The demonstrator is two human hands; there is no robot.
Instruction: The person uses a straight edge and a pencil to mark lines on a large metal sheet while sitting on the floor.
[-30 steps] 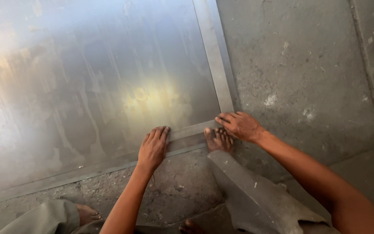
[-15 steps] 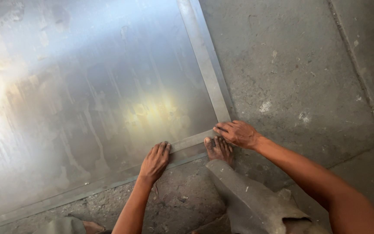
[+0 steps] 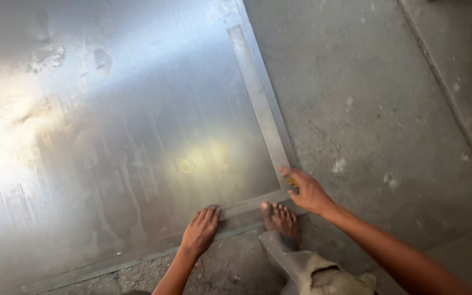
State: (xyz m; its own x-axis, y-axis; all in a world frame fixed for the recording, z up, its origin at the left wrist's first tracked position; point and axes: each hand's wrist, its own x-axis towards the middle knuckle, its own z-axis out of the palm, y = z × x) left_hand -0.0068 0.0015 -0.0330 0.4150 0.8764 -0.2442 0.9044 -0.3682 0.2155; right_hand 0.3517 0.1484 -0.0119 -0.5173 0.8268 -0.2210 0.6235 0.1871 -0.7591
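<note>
Down on the concrete floor [image 3: 367,109] lies a big shiny metal sheet [image 3: 127,136], and along its right edge runs a long flat metal straightedge [image 3: 258,104], its long axis going away from the person, up and slightly leftward in the head view. A second strip [image 3: 252,205] lies along the sheet's near edge, meeting the first at the corner, so the two form an L. The right hand [image 3: 308,191] sits right at that corner, fingers partly curled and the fingertips touching the near end of the long strip; something small and yellowish shows under the palm, too hidden to name. The left hand [image 3: 200,232] is flat and spread, palm pressed on the near edge of the sheet, gripping nothing. A bare foot [image 3: 279,217] is planted between the two hands, toes on the near strip. The right hand is clearly the nearer one to the straightedge, which stretches off ahead of it.
</note>
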